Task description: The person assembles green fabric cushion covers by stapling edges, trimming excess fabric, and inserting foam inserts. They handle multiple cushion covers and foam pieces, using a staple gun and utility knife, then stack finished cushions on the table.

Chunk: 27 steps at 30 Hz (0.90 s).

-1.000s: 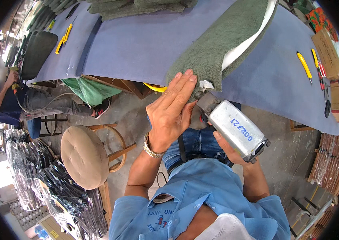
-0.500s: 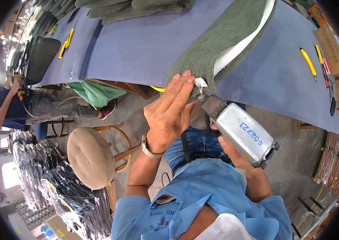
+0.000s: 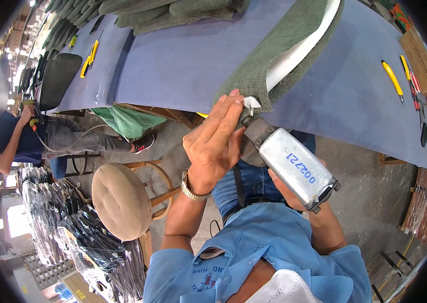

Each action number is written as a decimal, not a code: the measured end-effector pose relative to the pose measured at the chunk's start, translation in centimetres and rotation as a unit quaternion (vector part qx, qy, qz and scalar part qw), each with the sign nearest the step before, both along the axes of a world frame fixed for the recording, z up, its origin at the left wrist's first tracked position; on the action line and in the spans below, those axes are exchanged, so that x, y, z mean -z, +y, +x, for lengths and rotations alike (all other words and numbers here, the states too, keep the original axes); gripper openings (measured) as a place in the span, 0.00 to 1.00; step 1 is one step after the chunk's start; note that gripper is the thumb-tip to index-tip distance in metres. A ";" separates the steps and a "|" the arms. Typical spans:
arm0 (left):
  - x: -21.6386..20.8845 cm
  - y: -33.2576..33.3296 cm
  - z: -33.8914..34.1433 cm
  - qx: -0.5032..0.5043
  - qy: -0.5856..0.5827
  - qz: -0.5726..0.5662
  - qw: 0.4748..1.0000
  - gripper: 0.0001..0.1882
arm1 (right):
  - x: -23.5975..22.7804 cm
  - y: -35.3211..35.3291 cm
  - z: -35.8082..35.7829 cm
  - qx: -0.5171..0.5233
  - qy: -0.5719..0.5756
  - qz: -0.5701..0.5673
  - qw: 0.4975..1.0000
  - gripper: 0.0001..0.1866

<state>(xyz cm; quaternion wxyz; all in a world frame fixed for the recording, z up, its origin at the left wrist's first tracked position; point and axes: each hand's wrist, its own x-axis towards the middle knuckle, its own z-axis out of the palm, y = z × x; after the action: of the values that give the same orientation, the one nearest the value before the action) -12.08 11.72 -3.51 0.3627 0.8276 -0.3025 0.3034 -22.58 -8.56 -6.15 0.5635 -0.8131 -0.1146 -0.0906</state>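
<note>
Green upholstered cushion (image 3: 254,69) seems soft, light, best held by its near end; left hand (image 3: 209,149) holds it there, right hand (image 3: 285,188) grips a silver staple gun (image 3: 295,162).

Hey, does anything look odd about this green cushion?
Yes: on the green cushion, a white tuft sticks out beside the left hand, and a white layer shows along its gaping right edge, looking incompletely covered.

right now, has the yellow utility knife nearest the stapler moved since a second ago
No; against the blue tabletop, the yellow utility knife lies where it did.
</note>
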 end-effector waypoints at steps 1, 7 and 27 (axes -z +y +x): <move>0.1 0.0 0.0 -0.002 0.001 -0.002 1.000 0.30 | 0.1 0.1 -0.1 0.006 -0.006 -0.001 1.000 0.19; -0.3 0.0 -0.1 -0.007 0.017 -0.001 1.000 0.30 | -0.9 0.1 0.1 0.009 -0.013 -0.035 0.999 0.18; 0.5 0.8 -0.8 0.012 0.049 -0.020 0.999 0.30 | -2.3 1.4 1.4 -0.021 -0.022 0.042 0.999 0.21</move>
<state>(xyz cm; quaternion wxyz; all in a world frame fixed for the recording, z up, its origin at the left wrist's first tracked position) -12.93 12.50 -3.98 0.3973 0.8303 -0.2878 0.2643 -21.18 -7.13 -3.82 0.5962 -0.7839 -0.1402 -0.1019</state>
